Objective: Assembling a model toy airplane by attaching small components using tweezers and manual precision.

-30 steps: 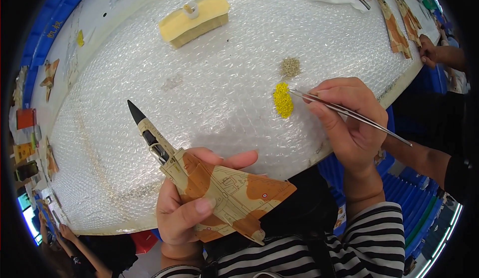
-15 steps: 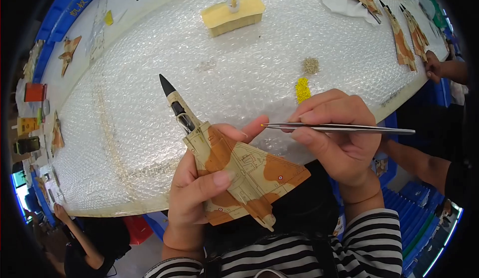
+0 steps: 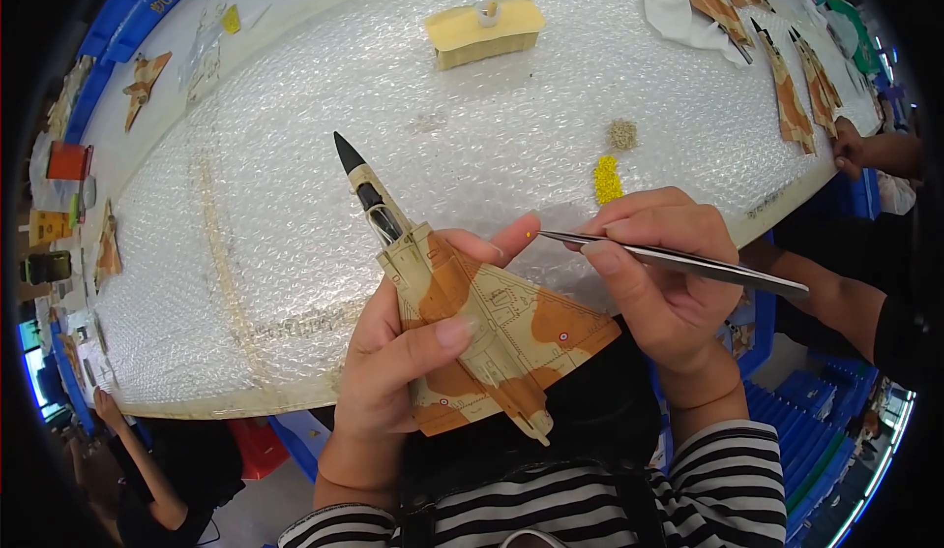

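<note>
A model jet plane (image 3: 462, 297) in sand and brown camouflage, with a black nose, lies in my left hand (image 3: 393, 361). My left thumb presses on its upper side and the other fingers support it from below. On my outstretched left index fingertip sits a tiny yellow piece (image 3: 529, 234). My right hand (image 3: 678, 273) pinches a pair of metal tweezers (image 3: 678, 260), whose tips are close beside that piece; whether they touch it I cannot tell. Just beyond my right hand are a small heap of yellow pieces (image 3: 608, 179) and a heap of beige pieces (image 3: 622, 136).
Bubble wrap (image 3: 295, 204) covers the table. A yellow-topped block (image 3: 487, 36) holding a small cup stands at the back. More camouflage model planes (image 3: 784, 91) lie at the far right beside a white cloth (image 3: 678, 17). A co-worker's hand (image 3: 848, 145) rests at the right edge.
The yellow piece was at the tweezer tips and now rests on my left index fingertip. The tweezers have tilted, their tips slightly higher and their rear end lower.
</note>
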Action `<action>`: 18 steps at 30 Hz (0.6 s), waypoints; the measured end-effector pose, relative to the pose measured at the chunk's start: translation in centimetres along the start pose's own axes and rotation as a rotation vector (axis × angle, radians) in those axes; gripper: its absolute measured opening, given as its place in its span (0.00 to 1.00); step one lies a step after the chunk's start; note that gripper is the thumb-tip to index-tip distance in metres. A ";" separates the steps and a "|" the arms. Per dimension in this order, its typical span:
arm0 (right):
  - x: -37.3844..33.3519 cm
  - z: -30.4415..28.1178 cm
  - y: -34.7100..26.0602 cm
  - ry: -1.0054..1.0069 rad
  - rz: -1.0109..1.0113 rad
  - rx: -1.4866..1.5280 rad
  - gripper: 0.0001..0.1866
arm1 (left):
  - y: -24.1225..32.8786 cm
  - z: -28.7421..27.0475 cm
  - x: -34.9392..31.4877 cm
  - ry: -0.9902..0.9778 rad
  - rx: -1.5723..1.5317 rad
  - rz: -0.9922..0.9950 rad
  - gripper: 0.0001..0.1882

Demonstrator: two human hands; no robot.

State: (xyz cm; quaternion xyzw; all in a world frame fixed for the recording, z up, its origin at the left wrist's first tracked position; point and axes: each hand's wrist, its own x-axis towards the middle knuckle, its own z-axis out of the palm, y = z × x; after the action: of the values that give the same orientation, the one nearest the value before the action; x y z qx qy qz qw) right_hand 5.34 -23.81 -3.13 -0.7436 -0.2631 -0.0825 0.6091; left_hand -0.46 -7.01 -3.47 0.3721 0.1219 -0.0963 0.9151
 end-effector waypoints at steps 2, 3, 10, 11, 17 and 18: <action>0.0 -0.3 0.3 -0.078 -0.064 -0.051 0.13 | 0.0 0.0 0.0 -0.006 0.002 0.001 0.25; 0.0 -0.3 0.4 -0.116 -0.097 -0.076 0.13 | 0.0 0.0 0.0 -0.009 0.004 0.002 0.25; 0.0 -0.3 0.2 -0.141 -0.111 -0.081 0.11 | -0.1 -0.4 0.0 -0.029 -0.031 -0.001 0.24; 0.0 -0.4 0.2 -0.153 -0.110 -0.084 0.11 | -0.1 -0.5 0.0 -0.057 -0.059 -0.004 0.24; -0.6 -0.7 0.5 -0.176 -0.216 -0.124 0.11 | 0.1 -0.3 -0.1 -0.028 -0.054 -0.020 0.24; -0.6 -0.7 0.5 -0.175 -0.252 -0.136 0.11 | 0.1 -0.3 -0.1 -0.001 -0.033 -0.024 0.24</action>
State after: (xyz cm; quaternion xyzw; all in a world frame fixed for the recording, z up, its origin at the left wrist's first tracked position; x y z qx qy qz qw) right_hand 5.19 -24.74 -3.64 -0.7487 -0.3999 -0.1109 0.5170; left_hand -0.56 -6.74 -3.58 0.3556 0.1275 -0.1055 0.9199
